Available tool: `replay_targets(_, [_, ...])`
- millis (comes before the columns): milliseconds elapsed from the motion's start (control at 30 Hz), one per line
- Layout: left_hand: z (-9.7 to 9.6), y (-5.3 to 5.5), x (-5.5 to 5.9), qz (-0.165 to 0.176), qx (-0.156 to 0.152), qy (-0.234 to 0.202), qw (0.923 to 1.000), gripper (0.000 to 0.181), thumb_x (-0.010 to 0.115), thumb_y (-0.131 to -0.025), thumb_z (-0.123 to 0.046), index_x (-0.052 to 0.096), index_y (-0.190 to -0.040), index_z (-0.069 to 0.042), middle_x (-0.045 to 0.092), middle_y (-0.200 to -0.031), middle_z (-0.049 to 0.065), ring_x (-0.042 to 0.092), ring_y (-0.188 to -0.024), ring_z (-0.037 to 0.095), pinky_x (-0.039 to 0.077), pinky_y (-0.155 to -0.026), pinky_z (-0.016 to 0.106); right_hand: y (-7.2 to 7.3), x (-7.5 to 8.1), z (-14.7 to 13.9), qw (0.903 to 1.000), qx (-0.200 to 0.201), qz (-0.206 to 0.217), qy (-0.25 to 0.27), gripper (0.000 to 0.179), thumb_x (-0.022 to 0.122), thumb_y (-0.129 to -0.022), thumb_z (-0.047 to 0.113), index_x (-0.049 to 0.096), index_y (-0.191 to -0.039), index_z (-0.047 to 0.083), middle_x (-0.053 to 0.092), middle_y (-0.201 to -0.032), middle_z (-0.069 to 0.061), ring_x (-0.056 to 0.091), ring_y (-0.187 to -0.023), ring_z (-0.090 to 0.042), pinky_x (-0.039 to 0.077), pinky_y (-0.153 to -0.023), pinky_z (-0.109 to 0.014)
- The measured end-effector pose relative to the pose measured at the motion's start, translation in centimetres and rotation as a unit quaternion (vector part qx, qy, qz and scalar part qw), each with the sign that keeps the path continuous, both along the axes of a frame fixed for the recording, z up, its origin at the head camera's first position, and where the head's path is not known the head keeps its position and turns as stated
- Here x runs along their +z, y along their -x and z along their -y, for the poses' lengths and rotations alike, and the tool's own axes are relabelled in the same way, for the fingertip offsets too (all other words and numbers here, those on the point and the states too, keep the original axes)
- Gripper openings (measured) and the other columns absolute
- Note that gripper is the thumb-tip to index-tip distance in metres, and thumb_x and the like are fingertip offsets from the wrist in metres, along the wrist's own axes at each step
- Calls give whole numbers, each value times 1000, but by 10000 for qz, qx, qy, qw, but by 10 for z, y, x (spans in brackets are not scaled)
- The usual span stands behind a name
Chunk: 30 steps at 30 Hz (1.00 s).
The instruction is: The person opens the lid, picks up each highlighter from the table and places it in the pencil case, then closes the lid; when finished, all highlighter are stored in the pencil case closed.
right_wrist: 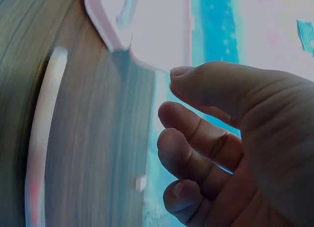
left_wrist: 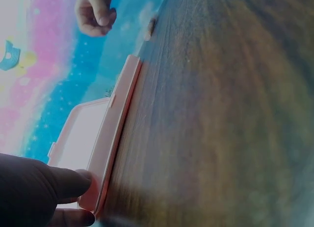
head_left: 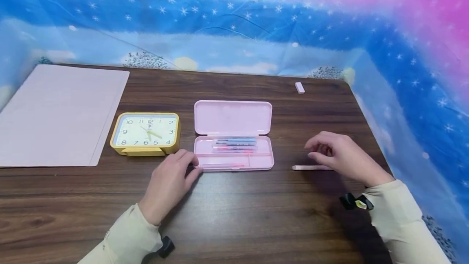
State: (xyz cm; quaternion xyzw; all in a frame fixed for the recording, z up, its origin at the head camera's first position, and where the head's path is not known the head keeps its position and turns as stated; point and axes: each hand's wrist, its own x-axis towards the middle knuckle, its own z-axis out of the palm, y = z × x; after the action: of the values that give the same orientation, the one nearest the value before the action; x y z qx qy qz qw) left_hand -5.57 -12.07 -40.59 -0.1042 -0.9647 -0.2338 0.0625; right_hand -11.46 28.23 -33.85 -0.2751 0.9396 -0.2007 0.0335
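Observation:
A pink pencil case [head_left: 233, 118] lies with its lid folded back. Several pens [head_left: 236, 145] fill its rear compartment, and a thin pinkish one [head_left: 223, 166] is in the front. My left hand [head_left: 170, 180] holds the case's near left corner between thumb [left_wrist: 73, 182] and fingers. To the right of the case, a pale pink pen [head_left: 307, 168] rests on the table. My right hand [head_left: 338, 156] hovers over that pen, fingers loosely curled and holding nothing. In the right wrist view the pen [right_wrist: 43, 134] is apart from the fingertips [right_wrist: 174, 146].
A yellow alarm clock [head_left: 146, 131] stands just left of the case, near my left hand. Farther left lies a large white sheet [head_left: 62, 113]. A small pink-white eraser [head_left: 299, 87] sits toward the table's far right. Patterned cloth [head_left: 234, 23] hangs around the wooden table [head_left: 238, 219].

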Motion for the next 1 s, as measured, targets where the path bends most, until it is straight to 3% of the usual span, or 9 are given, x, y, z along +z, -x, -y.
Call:
replay_targets(200, [2, 0, 0, -75, -26, 2, 10000, 17, 78, -86, -27, 64, -90, -18, 62, -88, -2, 54, -78, 17, 49, -71, 36, -9, 1, -27, 9991, -425, 73, -12, 18, 74, -89, 18, 67, -105, 24, 64, -85, 13, 55, -69, -1, 48, -61, -23])
replay_targets(467, [1, 1, 1, 36, -82, 49, 9999, 13, 76, -87, -28, 66, -88, -20, 62, -87, -3, 52, -79, 17, 48, -71, 35, -16, -13, -50, 9963, -761, 397, 36, 16, 72, -91, 17, 68, -107, 18, 64, -85, 9, 55, -69, -3, 47, -60, -24])
replay_targets(1000, [-1, 4, 4, 104, -195, 360, 9991, 14, 77, -87, -28, 67, -85, -19, 67, -94, 0, 49, -78, 18, 42, -68, 30, -12, -43, -75, 9934, -877, 710, -199, 17, 74, -88, 15, 69, -103, 24, 64, -93, 7, 52, -69, -4, 45, -61, -24])
